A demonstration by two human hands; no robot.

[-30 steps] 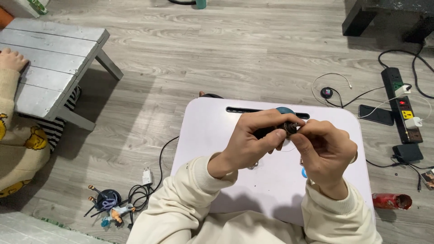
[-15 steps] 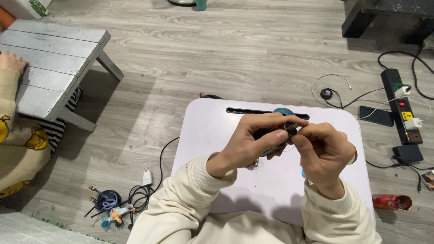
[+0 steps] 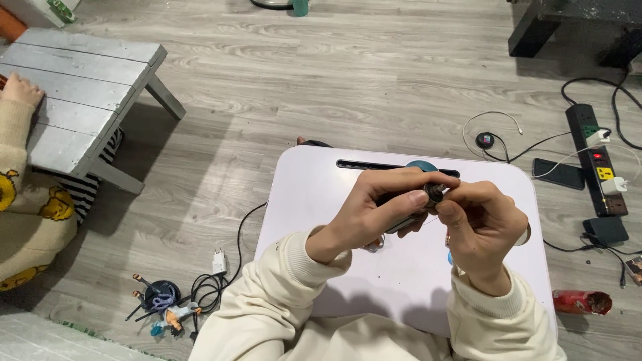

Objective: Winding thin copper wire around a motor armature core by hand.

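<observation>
The left hand (image 3: pixel 374 214) is curled around a small dark gadget (image 3: pixel 408 204), thumb laid along its side and fingers wrapped underneath, holding it up above the middle of a white lap table (image 3: pixel 314 200). The right hand (image 3: pixel 483 224) meets it from the other side, with thumb and forefinger pinched on the gadget's round dark tip (image 3: pixel 436 194); the other fingers are folded in. The gadget is mostly hidden by the fingers, so what kind of thing it is cannot be told for sure. Both wrists come out of cream sleeves (image 3: pixel 281 281).

On the table, a long dark slot (image 3: pixel 374 164) runs near the far edge, and a round teal thing (image 3: pixel 421 165) sits just behind the hands, touching the slot.

Around the table lies grey wood-look floor. To the right are a black power strip (image 3: pixel 595 157) with white plugs in it, a dark phone (image 3: pixel 559 174) just beside it, loose white and black cables, and a red can (image 3: pixel 580 302) lying on its side near the table's corner. To the left, near the person's elbow, sit a white charger (image 3: pixel 219 261) with a black cable and a small figurine (image 3: pixel 160 304). Farther left stands a grey slatted bench (image 3: pixel 80 100), with another person's hand (image 3: pixel 20 88) resting on it.
</observation>
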